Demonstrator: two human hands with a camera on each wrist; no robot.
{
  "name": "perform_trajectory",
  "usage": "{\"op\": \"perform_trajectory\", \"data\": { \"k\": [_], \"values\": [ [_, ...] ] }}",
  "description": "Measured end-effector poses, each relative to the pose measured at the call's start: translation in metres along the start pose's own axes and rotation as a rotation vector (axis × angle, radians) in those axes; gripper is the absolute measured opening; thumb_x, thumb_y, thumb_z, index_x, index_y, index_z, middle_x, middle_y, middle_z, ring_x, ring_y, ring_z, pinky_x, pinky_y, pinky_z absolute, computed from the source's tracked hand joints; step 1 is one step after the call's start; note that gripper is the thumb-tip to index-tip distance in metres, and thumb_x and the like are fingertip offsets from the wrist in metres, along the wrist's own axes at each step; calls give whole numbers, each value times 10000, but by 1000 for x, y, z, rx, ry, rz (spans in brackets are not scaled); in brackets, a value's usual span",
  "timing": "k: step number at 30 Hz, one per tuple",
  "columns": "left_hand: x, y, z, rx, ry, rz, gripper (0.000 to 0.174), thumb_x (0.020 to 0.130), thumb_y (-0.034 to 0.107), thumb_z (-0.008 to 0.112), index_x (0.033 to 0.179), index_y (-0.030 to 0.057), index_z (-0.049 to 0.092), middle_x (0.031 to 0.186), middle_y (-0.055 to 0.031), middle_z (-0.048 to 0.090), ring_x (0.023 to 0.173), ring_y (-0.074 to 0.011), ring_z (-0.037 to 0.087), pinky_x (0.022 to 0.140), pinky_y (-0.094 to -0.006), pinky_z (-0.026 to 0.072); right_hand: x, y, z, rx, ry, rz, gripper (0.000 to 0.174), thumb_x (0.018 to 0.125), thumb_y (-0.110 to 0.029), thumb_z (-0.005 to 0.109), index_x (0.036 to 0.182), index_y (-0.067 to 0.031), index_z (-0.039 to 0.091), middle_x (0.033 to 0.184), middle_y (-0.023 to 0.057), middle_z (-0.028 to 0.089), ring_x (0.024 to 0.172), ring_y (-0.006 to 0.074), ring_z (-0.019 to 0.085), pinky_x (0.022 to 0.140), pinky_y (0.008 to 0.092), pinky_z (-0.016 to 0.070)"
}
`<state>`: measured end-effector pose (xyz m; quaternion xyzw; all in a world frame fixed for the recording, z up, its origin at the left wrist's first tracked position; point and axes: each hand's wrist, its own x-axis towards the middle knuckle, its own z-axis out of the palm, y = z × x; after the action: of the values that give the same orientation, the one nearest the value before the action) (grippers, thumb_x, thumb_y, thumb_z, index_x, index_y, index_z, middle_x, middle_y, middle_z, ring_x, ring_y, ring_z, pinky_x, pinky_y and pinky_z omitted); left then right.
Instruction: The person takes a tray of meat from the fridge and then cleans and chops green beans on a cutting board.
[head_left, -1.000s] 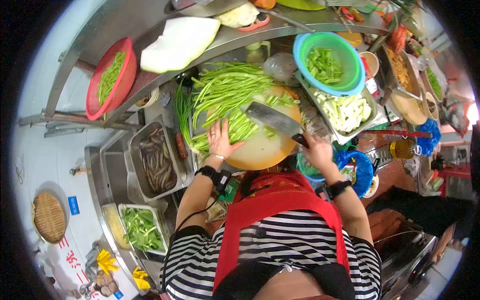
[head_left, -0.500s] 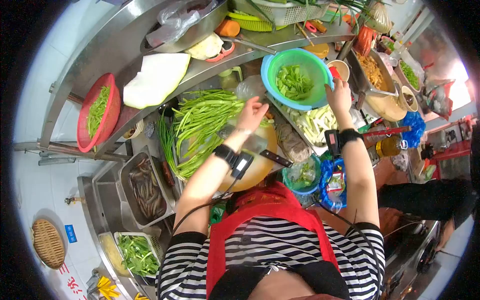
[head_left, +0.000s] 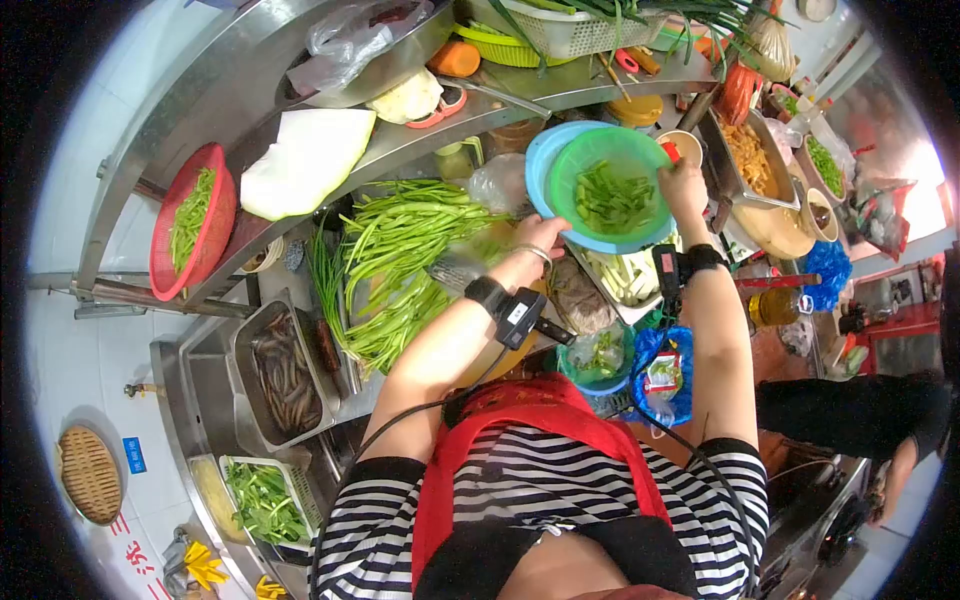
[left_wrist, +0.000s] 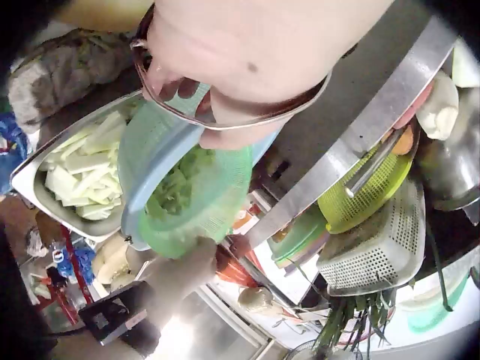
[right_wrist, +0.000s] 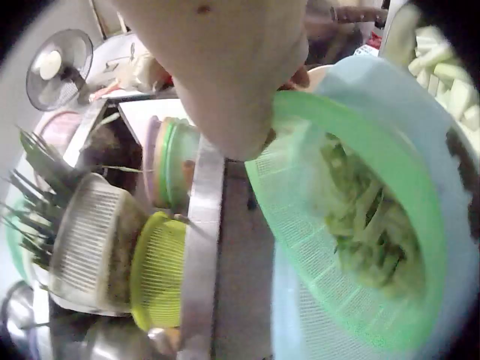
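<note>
In the head view my left hand [head_left: 540,238] grips the near left rim of a light blue plastic colander [head_left: 545,175]. My right hand [head_left: 683,188] holds the right rim of a green colander [head_left: 575,165] that sits tilted inside the blue one. Cut green stem pieces [head_left: 612,198] lie in the green colander, seen closely as chopped stems [right_wrist: 367,217] in the right wrist view. Left of the hands, long green stalks [head_left: 410,230] cover the round cutting board. A cleaver's black handle [head_left: 555,331] shows beside my left wrist; its blade is partly hidden by the arm.
A metal tray of pale cut vegetable strips [head_left: 628,275] stands just under the colanders. Behind them runs a steel shelf [head_left: 590,88] with a large white melon slice [head_left: 305,165]. Left is a pan of dark, slender items [head_left: 285,375]. Another person [head_left: 850,410] stands at right.
The cleaver was put down on the board, and both hands went to the colanders. The left hand has since reached the blue rim; the green colander is tilted and shifted right within the blue one.
</note>
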<state>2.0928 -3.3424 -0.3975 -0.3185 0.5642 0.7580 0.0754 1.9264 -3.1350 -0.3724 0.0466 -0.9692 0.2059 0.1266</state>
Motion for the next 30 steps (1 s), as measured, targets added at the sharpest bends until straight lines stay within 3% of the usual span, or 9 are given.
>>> {"op": "perform_trajectory", "data": {
  "k": [2,5,9,15,21,23,25,29,30],
  "values": [
    [-3,-9,1,-92,-33,-36,188,748,166,651,877,55,568,832,-38,580,763,-169,562,658,-337,498,-8,-13,-24,180,143,-9,276,691,-253,627,845,-28,587,933,168,603,849,349,592,734,409,487],
    [-6,-19,1,-123,-49,-19,181,748,151,653,873,58,560,840,-43,581,772,-171,565,661,-339,496,-28,-31,-62,120,394,-560,220,657,-164,647,811,-27,569,970,123,587,861,325,571,726,392,476],
    [-1,-29,2,-151,-70,-21,166,783,134,625,914,69,547,869,-42,598,780,-171,587,696,-338,521,-51,-42,-84,-16,450,-905,138,628,-81,610,697,-57,493,975,79,580,832,266,559,691,373,459],
    [-3,-25,0,-210,-134,-29,170,799,157,635,927,90,546,894,-37,604,784,-182,588,689,-336,511,-54,-41,-108,-37,636,-1020,139,603,-46,598,659,-81,476,1018,74,589,883,253,576,709,368,454],
    [4,-24,-8,-279,-182,-56,144,820,140,615,937,106,538,920,-42,599,784,-188,593,681,-343,505,-31,43,-109,253,788,-260,154,670,-75,623,804,-7,591,1012,157,576,950,319,529,812,383,433],
    [1,-19,-10,-325,-189,-68,163,829,146,611,964,109,529,948,-44,594,792,-197,601,679,-349,507,-24,109,-90,146,784,105,173,721,-147,638,808,-2,605,911,178,602,868,327,562,772,385,444],
    [3,-16,-13,-337,-217,-66,180,833,155,614,981,109,523,953,-43,590,810,-207,603,688,-359,508,-41,118,-87,411,677,525,265,770,-242,649,791,18,606,771,164,624,741,304,594,704,386,457],
    [4,-17,-18,-231,-174,-79,242,841,214,620,1025,96,517,1027,-66,572,887,-251,609,721,-381,510,-54,177,-26,703,583,606,286,793,-267,662,775,5,573,720,42,570,633,145,518,578,310,448],
    [1,-17,-21,-199,-169,-67,260,844,224,616,1044,91,516,1053,-71,567,895,-252,608,723,-379,510,-61,173,-22,849,538,635,277,804,-266,660,798,-4,572,732,42,568,629,147,516,567,302,444]
  ]
}}
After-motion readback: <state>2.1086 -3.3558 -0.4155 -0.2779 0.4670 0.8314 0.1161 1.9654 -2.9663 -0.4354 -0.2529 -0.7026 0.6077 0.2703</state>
